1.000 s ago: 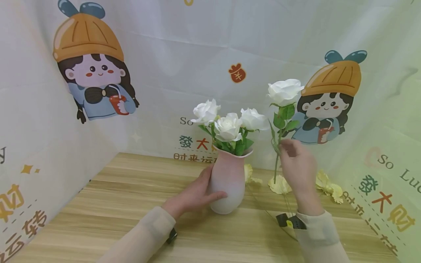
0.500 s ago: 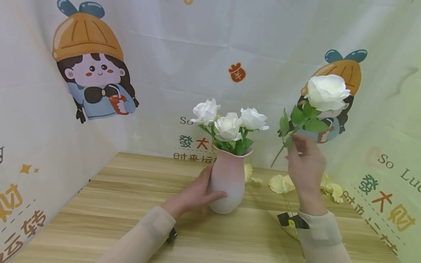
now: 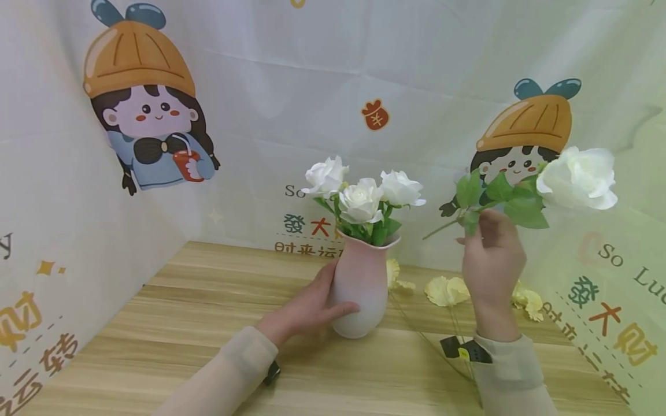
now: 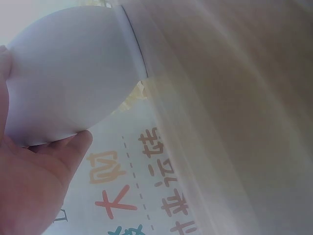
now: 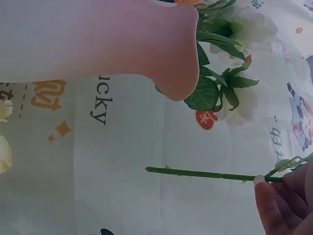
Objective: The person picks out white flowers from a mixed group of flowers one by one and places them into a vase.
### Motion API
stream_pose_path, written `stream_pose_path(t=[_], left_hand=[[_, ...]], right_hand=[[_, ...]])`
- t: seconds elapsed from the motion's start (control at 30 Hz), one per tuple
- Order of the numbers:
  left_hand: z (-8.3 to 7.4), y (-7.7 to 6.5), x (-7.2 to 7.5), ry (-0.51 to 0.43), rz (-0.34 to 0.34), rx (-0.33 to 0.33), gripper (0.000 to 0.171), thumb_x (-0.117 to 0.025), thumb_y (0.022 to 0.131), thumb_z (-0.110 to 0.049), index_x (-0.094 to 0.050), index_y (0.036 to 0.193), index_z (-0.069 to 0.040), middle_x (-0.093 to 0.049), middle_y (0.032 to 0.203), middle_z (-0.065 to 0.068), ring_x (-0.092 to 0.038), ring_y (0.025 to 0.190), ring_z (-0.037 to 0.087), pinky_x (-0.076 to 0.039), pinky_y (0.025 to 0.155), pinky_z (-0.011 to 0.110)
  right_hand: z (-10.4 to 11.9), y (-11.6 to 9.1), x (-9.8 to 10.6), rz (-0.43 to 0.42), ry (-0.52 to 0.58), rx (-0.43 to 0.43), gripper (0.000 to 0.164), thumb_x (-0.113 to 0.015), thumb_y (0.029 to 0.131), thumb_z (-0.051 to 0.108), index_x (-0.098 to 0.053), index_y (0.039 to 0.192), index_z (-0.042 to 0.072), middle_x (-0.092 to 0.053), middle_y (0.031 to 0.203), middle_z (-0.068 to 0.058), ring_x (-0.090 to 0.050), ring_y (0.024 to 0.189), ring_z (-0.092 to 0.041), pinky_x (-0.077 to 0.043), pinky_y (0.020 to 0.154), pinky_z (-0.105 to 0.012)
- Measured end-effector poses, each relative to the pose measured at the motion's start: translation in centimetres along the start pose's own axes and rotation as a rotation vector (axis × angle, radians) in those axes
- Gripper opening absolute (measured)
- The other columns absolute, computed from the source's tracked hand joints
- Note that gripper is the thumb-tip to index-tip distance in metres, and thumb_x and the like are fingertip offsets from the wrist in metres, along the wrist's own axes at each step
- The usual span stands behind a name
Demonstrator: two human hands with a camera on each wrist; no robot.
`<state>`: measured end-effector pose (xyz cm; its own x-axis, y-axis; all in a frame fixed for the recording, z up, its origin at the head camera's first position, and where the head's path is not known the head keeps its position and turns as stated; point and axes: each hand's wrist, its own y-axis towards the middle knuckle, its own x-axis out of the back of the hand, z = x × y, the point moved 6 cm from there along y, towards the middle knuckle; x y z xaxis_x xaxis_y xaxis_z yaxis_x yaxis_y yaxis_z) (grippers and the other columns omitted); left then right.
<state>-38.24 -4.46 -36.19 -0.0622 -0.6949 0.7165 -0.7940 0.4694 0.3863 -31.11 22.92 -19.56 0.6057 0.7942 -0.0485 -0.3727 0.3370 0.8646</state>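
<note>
A pink-to-white vase (image 3: 360,289) stands upright on the table with three white roses (image 3: 360,201) in its mouth. My left hand (image 3: 307,309) grips the vase's lower left side, thumb across its front; in the left wrist view the fingers (image 4: 73,147) curl round the pale body. To the right, above the table, my right hand (image 3: 494,266) pinches the stem of another white rose (image 3: 577,179). That rose lies nearly level, its bloom to the right and its cut end toward the vase. In the right wrist view the bare green stem (image 5: 205,174) sticks out past the fingertips.
Several pale yellow flowers (image 3: 446,290) with long thin stems lie on the wooden table (image 3: 208,300) behind and right of the vase. A printed cloth (image 3: 260,115) hangs behind and along both sides. Black straps with small devices sit at both wrists.
The right hand has moved slightly right and turned the held rose from upright to nearly level, its bloom swinging right and down. The left hand and vase have stayed put.
</note>
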Motion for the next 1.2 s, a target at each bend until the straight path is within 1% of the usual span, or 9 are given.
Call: stream_pose_path(t=[0.07,0.17,0.3,0.4,0.5,0.6,0.83,1.0,1.2], left_hand=[[0.0,0.0,0.0,0.006,0.000,0.003,0.107,-0.064,0.086,-0.065,-0.003,0.157,-0.015,-0.027,0.151,0.008,-0.036,0.128,0.016,-0.035,0.108,0.042],[0.0,-0.1,0.0,0.008,-0.001,0.003,0.106,-0.064,0.086,-0.065,-0.003,0.157,-0.015,-0.027,0.151,0.009,-0.036,0.128,0.017,-0.035,0.108,0.042],[-0.1,0.0,0.0,0.003,0.002,0.003,0.106,-0.064,0.086,-0.065,-0.002,0.157,-0.016,-0.026,0.151,0.009,-0.036,0.129,0.017,-0.034,0.108,0.043],[0.0,0.0,0.0,0.000,0.006,0.004,0.107,-0.064,0.086,-0.065,-0.001,0.157,-0.016,-0.026,0.151,0.009,-0.035,0.129,0.018,-0.034,0.109,0.044],[0.0,0.0,0.0,-0.003,0.009,0.005,0.108,-0.063,0.086,-0.066,-0.001,0.157,-0.016,-0.026,0.151,0.010,-0.036,0.129,0.019,-0.034,0.108,0.044],[0.1,0.0,-0.1,0.001,0.011,0.009,0.108,-0.062,0.086,-0.068,-0.001,0.157,-0.015,-0.026,0.151,0.010,-0.037,0.128,0.020,-0.036,0.108,0.045],[0.0,0.0,0.0,0.007,0.012,0.009,0.107,-0.062,0.086,-0.068,-0.001,0.157,-0.017,-0.026,0.151,0.009,-0.037,0.128,0.019,-0.036,0.108,0.044],[0.0,0.0,0.0,0.010,0.009,0.012,0.106,-0.063,0.086,-0.067,-0.002,0.157,-0.017,-0.026,0.151,0.008,-0.036,0.128,0.017,-0.036,0.108,0.043],[0.0,0.0,0.0,0.015,0.002,0.001,0.105,-0.064,0.086,-0.066,-0.004,0.157,-0.016,-0.027,0.150,0.008,-0.036,0.128,0.016,-0.036,0.107,0.042]], right_hand=[[0.1,0.0,0.1,-0.011,0.054,-0.003,0.012,-0.065,0.094,-0.007,-0.062,0.104,-0.013,-0.067,0.099,-0.019,-0.064,0.084,-0.017,-0.055,0.064,-0.014],[0.0,0.1,0.2,-0.021,0.144,-0.005,0.015,-0.066,0.094,-0.004,-0.062,0.105,-0.012,-0.068,0.101,-0.016,-0.065,0.088,-0.021,-0.057,0.066,-0.017],[0.0,0.2,0.3,-0.022,0.232,0.042,0.017,-0.067,0.094,-0.001,-0.064,0.107,-0.011,-0.068,0.101,-0.015,-0.065,0.088,-0.026,-0.058,0.066,-0.021],[0.0,0.2,0.2,-0.020,0.326,0.059,0.017,-0.067,0.093,-0.004,-0.062,0.106,-0.014,-0.067,0.100,-0.019,-0.065,0.087,-0.028,-0.059,0.065,-0.023],[0.2,0.0,-0.1,-0.015,0.444,0.033,0.015,-0.066,0.092,-0.010,-0.061,0.104,-0.016,-0.067,0.098,-0.020,-0.065,0.086,-0.029,-0.059,0.066,-0.023],[1.2,-0.2,-0.3,-0.001,0.496,0.034,0.014,-0.063,0.091,-0.014,-0.060,0.103,-0.018,-0.067,0.096,-0.020,-0.066,0.085,-0.028,-0.059,0.065,-0.023],[3.2,-0.7,-0.7,0.032,0.516,0.062,0.014,-0.061,0.091,-0.016,-0.056,0.103,-0.022,-0.066,0.096,-0.020,-0.066,0.085,-0.028,-0.059,0.064,-0.023],[3.4,-1.0,-1.3,0.074,0.496,0.065,0.017,-0.060,0.090,-0.018,-0.054,0.105,-0.023,-0.064,0.098,-0.022,-0.066,0.085,-0.028,-0.059,0.064,-0.023],[3.5,-1.2,-1.7,0.096,0.494,0.081,0.016,-0.059,0.090,-0.020,-0.054,0.104,-0.023,-0.062,0.099,-0.025,-0.065,0.086,-0.029,-0.058,0.065,-0.021]])
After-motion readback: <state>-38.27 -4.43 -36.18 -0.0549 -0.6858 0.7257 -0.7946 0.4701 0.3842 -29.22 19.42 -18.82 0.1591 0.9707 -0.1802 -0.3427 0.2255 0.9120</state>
